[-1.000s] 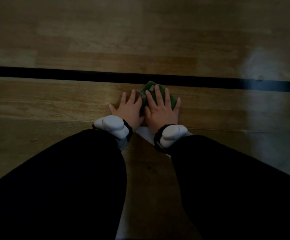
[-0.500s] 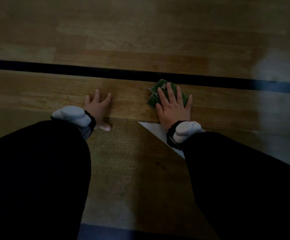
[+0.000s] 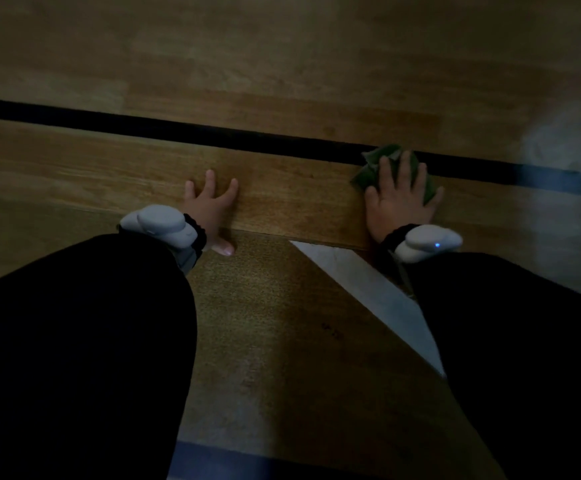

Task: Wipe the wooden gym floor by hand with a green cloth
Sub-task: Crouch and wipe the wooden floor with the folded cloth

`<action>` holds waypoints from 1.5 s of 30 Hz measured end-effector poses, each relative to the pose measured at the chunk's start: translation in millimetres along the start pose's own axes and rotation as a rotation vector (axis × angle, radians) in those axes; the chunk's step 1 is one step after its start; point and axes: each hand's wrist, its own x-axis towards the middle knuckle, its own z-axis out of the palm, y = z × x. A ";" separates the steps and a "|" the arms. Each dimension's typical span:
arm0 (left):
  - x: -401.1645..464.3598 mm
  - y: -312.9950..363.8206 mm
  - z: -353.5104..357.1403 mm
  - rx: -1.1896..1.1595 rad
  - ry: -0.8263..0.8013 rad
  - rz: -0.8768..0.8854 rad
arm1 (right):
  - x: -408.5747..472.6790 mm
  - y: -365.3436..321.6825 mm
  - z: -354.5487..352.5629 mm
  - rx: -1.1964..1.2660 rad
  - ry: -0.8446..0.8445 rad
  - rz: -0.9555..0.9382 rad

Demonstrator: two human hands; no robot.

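- right hand point(image 3: 401, 199) lies flat on the cloth point(image 3: 372, 168), fingers straight and spread, pressing it onto the floor point(image 3: 282, 64).
- cloth is green and crumpled, showing past the fingertips and at both sides of the hand; its far edge overlaps the black line point(image 3: 178, 128).
- left hand point(image 3: 209, 206) rests flat on bare wood, fingers spread and straight, thumb out toward the middle, holding nothing; it is well apart from the cloth.
- each wrist carries a pale device point(image 3: 159, 225); the right one shows a small blue light.
- a white stripe point(image 3: 368, 289) runs diagonally near the right arm.
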 end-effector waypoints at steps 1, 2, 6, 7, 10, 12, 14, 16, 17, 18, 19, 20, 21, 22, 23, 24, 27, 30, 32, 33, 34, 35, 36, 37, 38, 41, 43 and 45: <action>0.3 0.5 -0.4 0.005 -0.003 -0.003 | -7.1 -10.2 6.5 -0.020 0.015 -0.067; 0.1 1.1 -1.0 0.010 -0.006 -0.006 | -15.3 -21.0 12.9 -0.033 0.024 -0.141; -1.3 4.8 -2.0 0.013 -0.012 -0.018 | -50.5 -66.1 37.8 -0.050 -0.030 -0.368; -1.2 5.3 -1.6 0.015 -0.010 -0.021 | -57.8 -74.8 42.4 -0.054 -0.028 -0.401; -1.3 4.6 -0.5 0.014 0.000 -0.027 | -69.7 -87.2 50.6 -0.054 -0.018 -0.468; -2.3 3.8 -0.7 0.014 0.004 -0.026 | -66.2 -83.7 49.4 -0.051 -0.043 -0.500; -3.8 3.2 -0.7 0.008 0.007 -0.018 | -56.0 -75.8 42.2 -0.043 -0.068 -0.490; -4.8 1.8 0.2 -0.003 0.019 -0.010 | -36.3 -65.6 30.6 0.009 -0.058 -0.355; -4.9 0.7 0.8 -0.007 0.025 -0.007 | -24.0 -60.5 24.1 0.037 -0.039 -0.257; -5.0 0.1 0.8 -0.010 0.029 -0.004 | -12.0 -55.5 18.2 0.060 -0.019 -0.164; -5.1 -0.5 0.8 -0.013 0.030 -0.001 | -1.9 -52.0 13.0 0.071 -0.003 -0.092; -5.1 -1.1 0.9 -0.016 0.029 0.000 | 5.3 -50.8 9.7 0.073 0.009 -0.047; -4.7 -2.7 0.6 -0.022 0.029 -0.003 | 10.1 -53.0 8.2 0.068 0.020 -0.029; -4.5 -2.3 0.6 -0.027 0.025 -0.003 | 11.5 -54.5 8.1 0.063 0.029 -0.020; -3.9 -2.7 0.6 -0.033 0.022 -0.005 | 10.8 -57.8 9.5 0.056 0.040 -0.013; -2.9 -3.1 0.2 -0.039 0.020 -0.007 | 10.2 -61.0 11.8 0.048 0.055 -0.003; -0.8 -1.0 -0.6 -0.056 0.020 -0.005 | 7.0 -66.7 14.9 0.029 0.078 0.005; 2.7 -1.2 -0.6 -0.124 0.019 -0.014 | 4.1 -81.6 20.3 -0.011 0.057 -0.119; 2.6 -0.6 0.8 -0.181 0.034 -0.018 | -4.1 -96.6 27.1 -0.022 0.047 -0.223; 2.5 -0.3 1.8 -0.202 0.047 -0.023 | -10.7 -105.8 31.7 -0.022 0.045 -0.268; 1.6 0.4 2.9 -0.219 0.065 -0.027 | -18.6 -116.3 36.8 -0.024 0.043 -0.313; 1.2 0.3 4.5 -0.236 0.090 -0.029 | -27.9 -128.0 41.2 -0.027 0.031 -0.367; 1.2 -0.4 6.4 -0.257 0.119 -0.026 | -36.8 -140.0 44.3 -0.023 0.002 -0.439; 1.0 -1.5 8.3 -0.280 0.153 -0.022 | -45.4 -151.6 47.1 -0.008 -0.037 -0.530; 1.1 -2.7 10.4 -0.295 0.192 -0.017 | -52.2 -161.2 48.6 0.021 -0.083 -0.631; -3.0 -6.9 13.8 -0.295 0.236 -0.006 | -53.1 -165.0 39.9 0.258 -0.177 -0.807; -7.3 -6.7 13.2 -0.287 0.184 -0.002 | -40.9 -147.9 33.6 0.335 -0.086 -0.719; -11.9 -4.5 11.0 -0.220 0.134 -0.014 | -24.6 -125.5 33.0 0.240 0.071 -0.480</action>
